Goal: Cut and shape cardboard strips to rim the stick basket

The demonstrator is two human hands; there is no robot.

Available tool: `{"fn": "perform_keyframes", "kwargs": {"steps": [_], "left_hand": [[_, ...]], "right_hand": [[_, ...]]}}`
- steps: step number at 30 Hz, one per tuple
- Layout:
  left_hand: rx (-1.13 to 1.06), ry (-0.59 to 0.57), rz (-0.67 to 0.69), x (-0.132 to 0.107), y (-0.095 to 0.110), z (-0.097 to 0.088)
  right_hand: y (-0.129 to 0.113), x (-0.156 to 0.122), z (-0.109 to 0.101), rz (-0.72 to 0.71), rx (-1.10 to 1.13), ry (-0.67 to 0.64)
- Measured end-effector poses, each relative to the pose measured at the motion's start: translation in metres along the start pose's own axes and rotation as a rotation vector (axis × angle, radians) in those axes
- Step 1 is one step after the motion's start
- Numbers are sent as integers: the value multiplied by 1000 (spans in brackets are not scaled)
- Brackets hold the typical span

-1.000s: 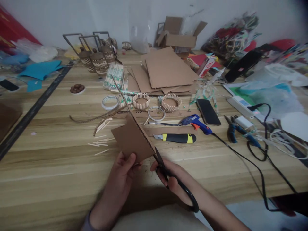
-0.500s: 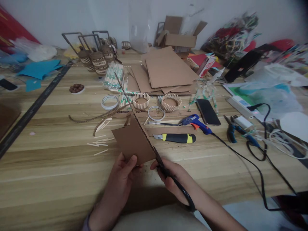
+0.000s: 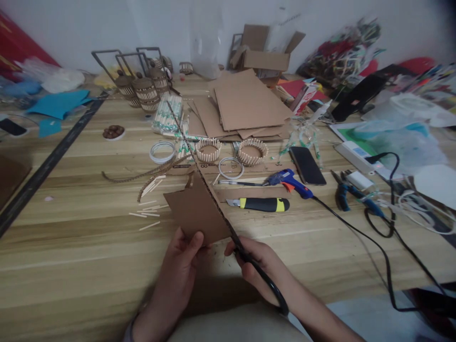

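Note:
My left hand (image 3: 183,261) pinches the lower edge of a brown cardboard piece (image 3: 199,213), thumb on top. My right hand (image 3: 260,263) is closed around black-handled scissors (image 3: 261,273), whose blades lie along the cardboard's right edge. A thin cardboard strip (image 3: 190,149) runs up and away from that edge toward the back left. Just beyond the cardboard lie a yellow and black utility knife (image 3: 265,204) and a blue hot glue gun (image 3: 290,183).
Two rings of short wooden sticks (image 3: 252,151) stand behind, before stacked cardboard sheets (image 3: 252,102). Loose sticks (image 3: 147,209) lie at the left. A phone (image 3: 308,165), pliers (image 3: 359,197) and black cable (image 3: 356,230) occupy the right. Small lidded stick-covered pots (image 3: 146,92) stand at the back left.
The scissors have moved slightly up along the cardboard's right edge and their blades look closer together. The cardboard has shifted a little left; my left hand keeps its hold.

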State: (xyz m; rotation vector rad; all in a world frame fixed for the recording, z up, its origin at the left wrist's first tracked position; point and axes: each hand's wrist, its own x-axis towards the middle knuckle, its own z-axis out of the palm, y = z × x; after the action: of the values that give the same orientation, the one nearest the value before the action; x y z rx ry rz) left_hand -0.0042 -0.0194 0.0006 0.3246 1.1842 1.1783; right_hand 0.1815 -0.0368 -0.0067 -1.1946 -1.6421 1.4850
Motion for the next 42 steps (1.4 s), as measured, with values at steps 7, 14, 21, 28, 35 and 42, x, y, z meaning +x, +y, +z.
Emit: {"fn": "perform_keyframes", "kwargs": {"steps": [7, 14, 21, 28, 35, 42], "left_hand": [[17, -34, 19, 0, -4, -3], [14, -25, 9, -2, -5, -3], [44, -24, 24, -3, -2, 0], [32, -6, -14, -5, -2, 1], [30, -31, -1, -4, -5, -3], [66, -36, 7, -6, -5, -7]], "right_hand": [[-7, 0, 1, -60, -63, 49], [-2, -2, 2, -38, -130, 94], [-1, -1, 4, -30, -157, 128], [-2, 0, 5, 4, -137, 131], [2, -2, 3, -8, -128, 95], [-3, 0, -3, -32, -49, 31]]}}
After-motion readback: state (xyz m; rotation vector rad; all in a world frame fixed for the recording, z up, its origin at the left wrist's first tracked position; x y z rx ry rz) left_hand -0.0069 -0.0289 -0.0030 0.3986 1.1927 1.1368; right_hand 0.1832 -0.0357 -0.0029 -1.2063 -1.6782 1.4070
